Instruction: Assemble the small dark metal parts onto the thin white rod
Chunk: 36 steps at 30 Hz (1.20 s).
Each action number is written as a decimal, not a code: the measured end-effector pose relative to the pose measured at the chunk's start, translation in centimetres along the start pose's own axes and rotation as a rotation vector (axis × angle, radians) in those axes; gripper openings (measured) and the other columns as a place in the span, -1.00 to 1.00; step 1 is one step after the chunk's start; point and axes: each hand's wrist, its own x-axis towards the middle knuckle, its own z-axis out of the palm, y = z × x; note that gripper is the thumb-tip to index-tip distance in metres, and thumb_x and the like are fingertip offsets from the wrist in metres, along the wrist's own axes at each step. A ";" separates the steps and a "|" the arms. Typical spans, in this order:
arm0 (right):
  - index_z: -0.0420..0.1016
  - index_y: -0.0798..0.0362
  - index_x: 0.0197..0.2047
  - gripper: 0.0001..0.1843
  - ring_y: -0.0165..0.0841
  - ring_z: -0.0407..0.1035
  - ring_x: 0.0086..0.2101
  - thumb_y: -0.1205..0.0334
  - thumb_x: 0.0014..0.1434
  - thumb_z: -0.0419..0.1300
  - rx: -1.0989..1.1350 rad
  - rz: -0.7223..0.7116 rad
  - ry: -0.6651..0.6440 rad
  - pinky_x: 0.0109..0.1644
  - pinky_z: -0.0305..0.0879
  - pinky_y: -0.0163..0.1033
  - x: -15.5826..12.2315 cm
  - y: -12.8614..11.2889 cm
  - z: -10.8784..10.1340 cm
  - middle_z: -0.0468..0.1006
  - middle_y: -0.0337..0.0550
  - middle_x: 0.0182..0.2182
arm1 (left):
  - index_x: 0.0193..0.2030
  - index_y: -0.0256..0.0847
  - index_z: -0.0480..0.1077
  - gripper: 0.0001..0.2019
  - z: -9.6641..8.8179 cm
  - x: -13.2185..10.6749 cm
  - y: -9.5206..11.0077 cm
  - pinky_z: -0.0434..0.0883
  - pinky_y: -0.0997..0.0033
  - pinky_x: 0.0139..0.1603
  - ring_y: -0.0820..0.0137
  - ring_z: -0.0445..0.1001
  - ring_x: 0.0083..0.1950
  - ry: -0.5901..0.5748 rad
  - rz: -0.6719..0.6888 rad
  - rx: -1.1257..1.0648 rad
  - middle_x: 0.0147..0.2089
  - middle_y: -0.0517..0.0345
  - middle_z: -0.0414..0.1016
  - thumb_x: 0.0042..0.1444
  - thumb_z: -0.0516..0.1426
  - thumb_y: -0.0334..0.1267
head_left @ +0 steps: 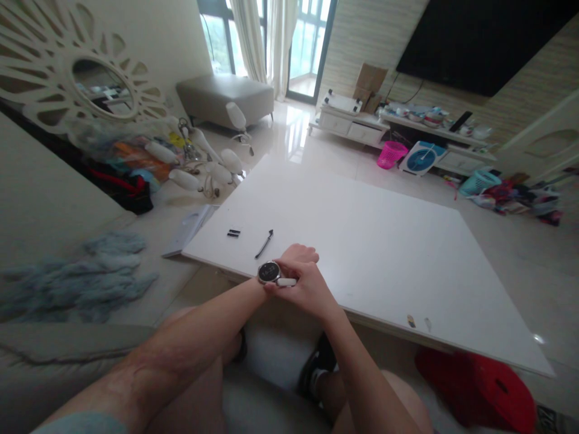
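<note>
A wristwatch with a round dark face and a silver rim sits on my left wrist, its face turned up. My left hand is closed in a loose fist over the near edge of the white table, with nothing visible in it. Across that wrist, my right hand pinches the watch at its side, thumb below and fingers above. A small white strip shows by the right fingers; I cannot tell whether it belongs to the watch. Beyond the hands lie a thin black strap-like piece and two short black pieces.
The white table spans the middle. Two small items, one a yellowish piece, lie near its front edge. A red stool-like object is at lower right. Lamp parts and a grey fluffy cloth are on the left floor.
</note>
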 end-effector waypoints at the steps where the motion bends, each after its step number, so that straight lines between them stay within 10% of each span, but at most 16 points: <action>1: 0.65 -0.02 -0.03 -0.66 -0.30 0.53 -0.29 0.09 0.12 0.37 0.007 0.005 0.001 -0.21 0.36 -0.29 0.0 0.2 0.1 0.67 -0.21 -0.31 | -0.87 -0.15 0.13 -0.52 -0.2 0.1 0.3 0.09 0.34 -0.43 0.40 0.18 -0.55 -0.077 0.046 0.113 -0.71 0.22 0.00 -0.41 0.39 -0.52; 7: 0.65 0.01 -0.17 -0.76 -0.27 0.50 -0.29 0.07 0.16 0.30 0.043 0.056 0.381 -0.20 0.35 -0.24 0.9 3.0 -2.1 0.67 -0.15 -0.29 | -0.62 -0.18 0.39 -0.82 -1.8 0.6 2.1 0.33 0.33 -0.19 0.32 0.36 -0.31 -0.172 0.142 0.286 -0.49 0.13 0.38 -0.18 0.31 -0.40; 12: 0.47 0.03 -0.32 -0.73 -0.41 0.20 -0.54 -0.02 0.14 0.27 0.032 0.290 0.718 -0.42 0.12 -0.28 1.7 6.2 -6.4 0.41 -0.33 -0.55 | -0.32 -0.27 0.52 -0.90 -2.3 0.6 2.9 0.43 0.28 -0.15 0.37 0.46 -0.28 -0.153 -0.151 -0.143 -0.35 0.07 0.51 0.04 0.25 -0.29; 23: 0.42 0.03 -0.49 -0.60 -0.42 0.12 -0.52 -0.06 0.26 0.16 -0.196 0.243 0.498 -0.41 -0.01 -0.26 1.2 6.7 -6.5 0.27 -0.33 -0.61 | -0.32 -0.33 0.56 -0.81 -1.9 0.2 3.7 0.41 0.31 -0.13 0.44 0.45 -0.31 -0.010 -0.179 -0.455 -0.37 0.09 0.54 -0.09 0.35 -0.29; 36: 0.47 0.05 -0.52 -0.57 -0.40 0.17 -0.53 -0.04 0.27 0.13 -0.419 0.290 0.655 -0.39 0.00 -0.25 0.7 6.2 -7.5 0.39 -0.24 -0.61 | -0.33 -0.31 0.57 -0.88 -1.4 0.0 3.6 0.37 0.38 -0.24 0.47 0.42 -0.37 -0.017 -0.172 -0.389 -0.41 0.11 0.53 -0.05 0.31 -0.34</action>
